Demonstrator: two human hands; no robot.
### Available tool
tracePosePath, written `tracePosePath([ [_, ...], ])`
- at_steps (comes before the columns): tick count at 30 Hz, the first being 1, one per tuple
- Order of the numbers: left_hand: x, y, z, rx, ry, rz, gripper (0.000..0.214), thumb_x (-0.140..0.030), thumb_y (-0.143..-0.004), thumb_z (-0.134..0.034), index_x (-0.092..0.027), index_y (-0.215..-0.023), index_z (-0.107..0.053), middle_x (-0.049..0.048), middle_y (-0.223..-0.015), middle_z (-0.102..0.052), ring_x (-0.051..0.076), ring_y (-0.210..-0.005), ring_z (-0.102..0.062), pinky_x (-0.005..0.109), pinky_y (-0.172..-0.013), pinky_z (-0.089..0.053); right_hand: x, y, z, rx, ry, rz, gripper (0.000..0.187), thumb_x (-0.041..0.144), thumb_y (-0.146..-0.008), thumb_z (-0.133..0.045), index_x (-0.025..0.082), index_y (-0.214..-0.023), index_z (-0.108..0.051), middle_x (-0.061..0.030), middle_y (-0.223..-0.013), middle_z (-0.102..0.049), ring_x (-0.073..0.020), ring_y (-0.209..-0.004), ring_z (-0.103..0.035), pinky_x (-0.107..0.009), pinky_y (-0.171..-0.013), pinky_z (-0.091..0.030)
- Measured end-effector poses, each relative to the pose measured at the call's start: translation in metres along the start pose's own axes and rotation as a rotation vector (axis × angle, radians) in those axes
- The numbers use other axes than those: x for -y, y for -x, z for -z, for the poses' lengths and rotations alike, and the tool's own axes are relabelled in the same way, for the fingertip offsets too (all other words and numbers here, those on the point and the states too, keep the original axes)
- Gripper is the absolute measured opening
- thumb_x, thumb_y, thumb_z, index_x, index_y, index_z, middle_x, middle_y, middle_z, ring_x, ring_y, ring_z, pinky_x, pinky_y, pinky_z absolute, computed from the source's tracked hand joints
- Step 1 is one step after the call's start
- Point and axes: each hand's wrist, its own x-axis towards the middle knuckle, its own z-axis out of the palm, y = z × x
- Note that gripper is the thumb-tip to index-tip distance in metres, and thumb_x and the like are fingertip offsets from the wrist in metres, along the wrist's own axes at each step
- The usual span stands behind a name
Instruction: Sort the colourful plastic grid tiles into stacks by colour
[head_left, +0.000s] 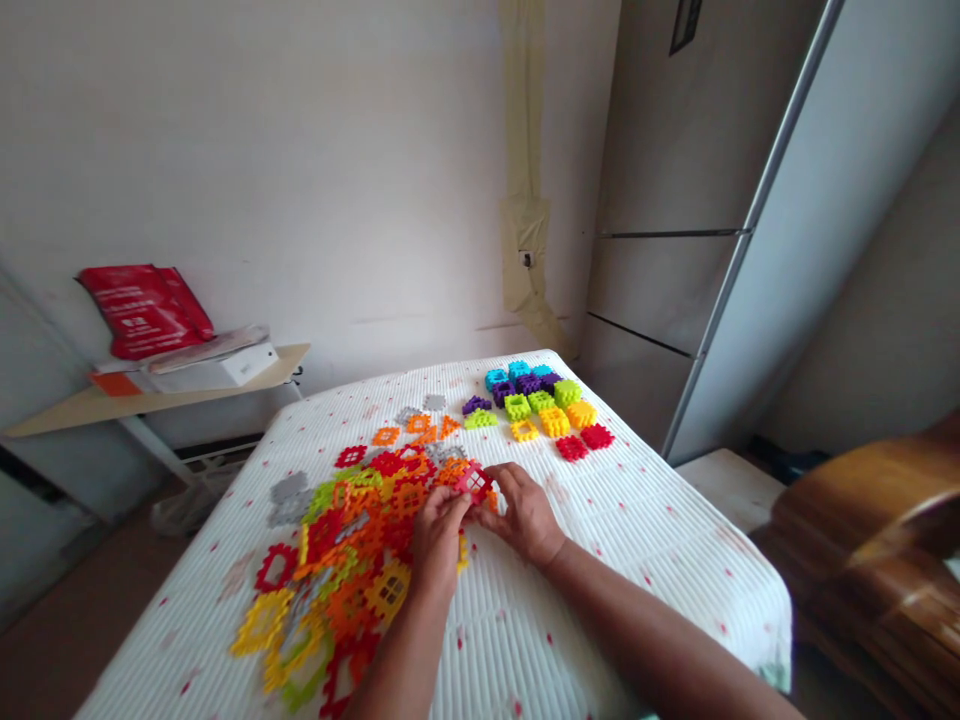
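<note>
My left hand (437,533) and my right hand (525,512) meet over the white table cover (600,540), both pinching a red waffle-block piece (474,481) between their fingertips. Just left of the hands lies a loose pile of flat interlocking blocks (352,540) in orange, red, yellow, green and grey. At the far side of the table stand sorted stacks of blocks (544,402) in blue, purple, green, yellow and red, well apart from my hands.
A low shelf (150,400) at the back left carries a red bag (146,310) and a white box. A grey cabinet (675,300) stands behind the table on the right. Brown wooden furniture (877,560) sits at the right edge.
</note>
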Motion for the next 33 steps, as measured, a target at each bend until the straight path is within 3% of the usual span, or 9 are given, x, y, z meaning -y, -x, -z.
tracePosePath([
  [4, -0.002, 0.001, -0.003, -0.012, -0.015, -0.007, 0.031, -0.040, -0.058, -0.072, -0.017, -0.069, -0.053, -0.0015, -0.059, -0.061, 0.014, -0.057, -0.060, 0.024, -0.056, -0.045, -0.001, -0.002, 0.000, -0.008, 0.044, -0.005, 0.034, 0.040, -0.083, -0.056, 0.019, -0.109, -0.055, -0.0092, -0.100, -0.061, -0.0204, -0.092, -0.057, -0.033, -0.081, -0.048],
  [7, -0.004, 0.000, 0.001, -0.064, -0.042, -0.015, 0.035, -0.040, -0.058, -0.072, -0.018, -0.080, -0.057, 0.0019, -0.071, -0.067, 0.016, -0.067, -0.064, 0.026, -0.062, -0.047, -0.012, -0.006, 0.010, -0.042, 0.160, -0.056, 0.032, 0.038, -0.084, -0.055, 0.019, -0.110, -0.057, -0.0096, -0.103, -0.062, -0.0206, -0.095, -0.056, -0.033, -0.083, -0.046],
  [11, -0.005, -0.002, 0.007, -0.084, -0.055, -0.023, 0.039, -0.043, -0.062, -0.069, -0.017, -0.089, -0.057, 0.0051, -0.078, -0.069, 0.018, -0.077, -0.065, 0.027, -0.068, -0.048, -0.043, -0.009, 0.040, -0.092, 0.456, -0.301, 0.032, 0.036, -0.086, -0.052, 0.017, -0.110, -0.059, -0.0108, -0.108, -0.062, -0.0223, -0.099, -0.055, -0.032, -0.083, -0.044],
  [15, -0.007, -0.002, 0.009, -0.073, -0.082, -0.032, 0.038, -0.044, -0.062, -0.068, -0.016, -0.085, -0.059, 0.0062, -0.077, -0.069, 0.020, -0.076, -0.066, 0.029, -0.068, -0.049, -0.068, -0.009, 0.066, -0.024, 0.670, -0.565, 0.032, 0.036, -0.085, -0.051, 0.017, -0.110, -0.060, -0.0106, -0.107, -0.062, -0.0230, -0.100, -0.055, -0.029, -0.076, -0.044],
  [18, -0.008, -0.001, 0.008, -0.053, -0.087, -0.044, 0.035, -0.043, -0.062, -0.068, -0.016, -0.083, -0.060, 0.0060, -0.076, -0.069, 0.020, -0.077, -0.066, 0.029, -0.069, -0.050, -0.075, -0.008, 0.072, 0.030, 0.732, -0.682, 0.033, 0.038, -0.085, -0.050, 0.018, -0.109, -0.060, -0.0102, -0.104, -0.062, -0.0220, -0.097, -0.056, -0.027, -0.071, -0.044],
  [25, -0.006, -0.005, 0.013, -0.064, -0.084, -0.068, 0.032, -0.041, -0.062, -0.068, -0.016, -0.081, -0.061, 0.0054, -0.073, -0.069, 0.019, -0.075, -0.065, 0.031, -0.074, -0.050, -0.077, -0.009, 0.066, 0.088, 0.750, -0.755, 0.032, 0.038, -0.085, -0.050, 0.016, -0.105, -0.060, -0.0136, -0.102, -0.061, -0.0241, -0.098, -0.057, -0.028, -0.069, -0.044],
  [33, -0.007, -0.005, 0.014, -0.067, -0.073, -0.075, 0.030, -0.038, -0.063, -0.067, -0.016, -0.082, -0.061, 0.0046, -0.074, -0.069, 0.018, -0.075, -0.065, 0.030, -0.076, -0.050, -0.080, -0.009, 0.065, 0.091, 0.759, -0.741, 0.027, 0.035, -0.085, -0.049, 0.014, -0.098, -0.060, -0.0138, -0.098, -0.061, -0.0241, -0.095, -0.058, -0.028, -0.067, -0.044],
])
